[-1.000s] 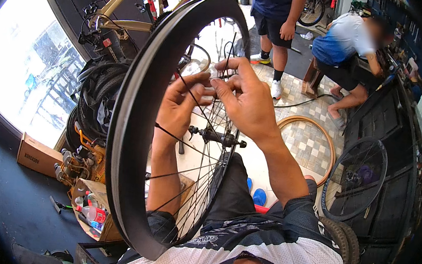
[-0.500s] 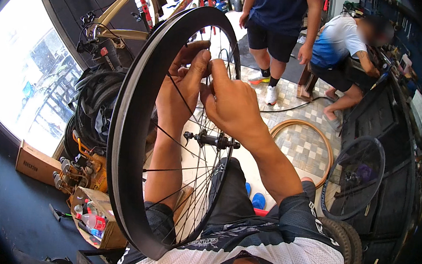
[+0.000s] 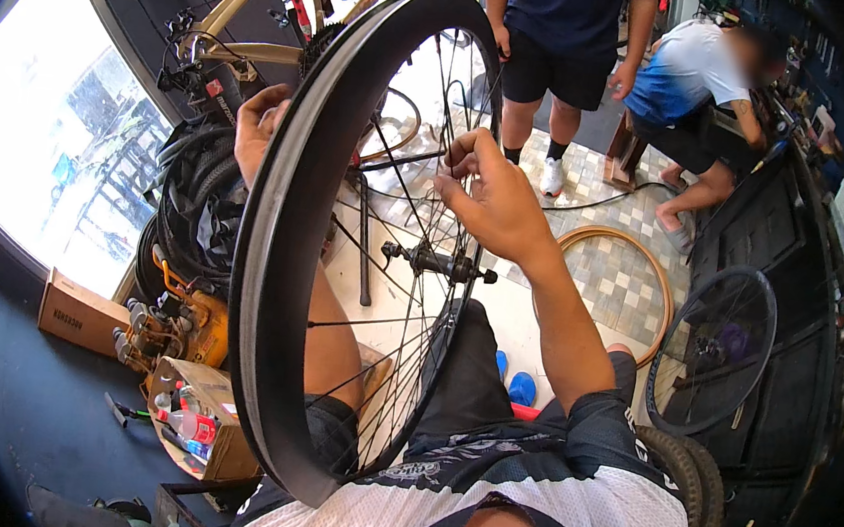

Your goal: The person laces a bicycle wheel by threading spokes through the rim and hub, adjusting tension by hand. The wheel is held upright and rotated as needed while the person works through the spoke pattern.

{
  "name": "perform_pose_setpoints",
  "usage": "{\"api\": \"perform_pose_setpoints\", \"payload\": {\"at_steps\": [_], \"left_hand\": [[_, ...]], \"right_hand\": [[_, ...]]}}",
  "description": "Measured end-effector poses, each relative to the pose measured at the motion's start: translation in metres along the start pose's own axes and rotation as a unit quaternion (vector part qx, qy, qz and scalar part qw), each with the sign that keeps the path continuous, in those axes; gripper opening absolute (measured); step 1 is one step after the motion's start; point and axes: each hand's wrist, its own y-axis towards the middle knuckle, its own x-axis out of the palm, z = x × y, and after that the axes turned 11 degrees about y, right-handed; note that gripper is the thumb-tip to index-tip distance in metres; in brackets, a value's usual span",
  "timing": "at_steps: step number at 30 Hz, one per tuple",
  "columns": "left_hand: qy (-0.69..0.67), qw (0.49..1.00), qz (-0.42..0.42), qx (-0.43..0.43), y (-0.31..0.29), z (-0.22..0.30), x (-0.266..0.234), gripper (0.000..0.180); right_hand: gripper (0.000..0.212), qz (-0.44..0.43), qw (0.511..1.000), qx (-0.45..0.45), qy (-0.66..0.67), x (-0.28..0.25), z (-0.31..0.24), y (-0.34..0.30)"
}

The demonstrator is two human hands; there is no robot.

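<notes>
A bicycle wheel (image 3: pixel 278 241) with a deep black rim stands upright before me, its lower rim against my shirt. Thin black spokes run to its black hub (image 3: pixel 442 263). My right hand (image 3: pixel 496 202) is among the upper spokes on the wheel's right side, with bent thumb and fingers closed around a bowed spoke (image 3: pixel 449 95). Outside the rim, on the left, is my left hand (image 3: pixel 256 134). Its fingers are curled, and the rim partly covers them, so what they hold is hidden.
Two people (image 3: pixel 567 35) (image 3: pixel 694 77) are beyond the wheel. Tan tyres (image 3: pixel 666 315) lie on the tiled floor, and another wheel (image 3: pixel 654 384) leans at right. An orange compressor (image 3: pixel 200 329) and a cardboard box (image 3: pixel 235 453) with bottles stand at left. A bicycle frame (image 3: pixel 250 51) is behind.
My left hand has left the spokes and moved outside the rim to the left. My right hand has shifted right and down, and the wheel has tilted slightly right.
</notes>
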Motion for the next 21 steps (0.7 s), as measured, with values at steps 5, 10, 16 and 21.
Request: {"api": "perform_pose_setpoints", "payload": {"at_steps": [5,10,16,21], "left_hand": [[-0.061,0.989,-0.018,-0.134,-0.002,-0.102,-0.134,0.035],[-0.032,0.945,0.005,-0.325,-0.072,-0.067,-0.109,0.034],[-0.170,0.922,-0.074,-0.339,-0.099,-0.093,-0.131,0.028],[-0.141,0.890,-0.252,-0.353,-0.107,-0.081,-0.084,0.014]], "right_hand": [[0.047,-0.028,0.999,0.009,0.024,0.014,-0.008,-0.007],[0.055,-0.051,0.999,-0.008,-0.018,0.005,0.002,-0.036],[0.031,-0.067,0.996,0.050,0.043,0.006,-0.007,-0.040],[0.023,-0.191,0.971,-0.058,-0.128,-0.013,-0.008,-0.031]]}}
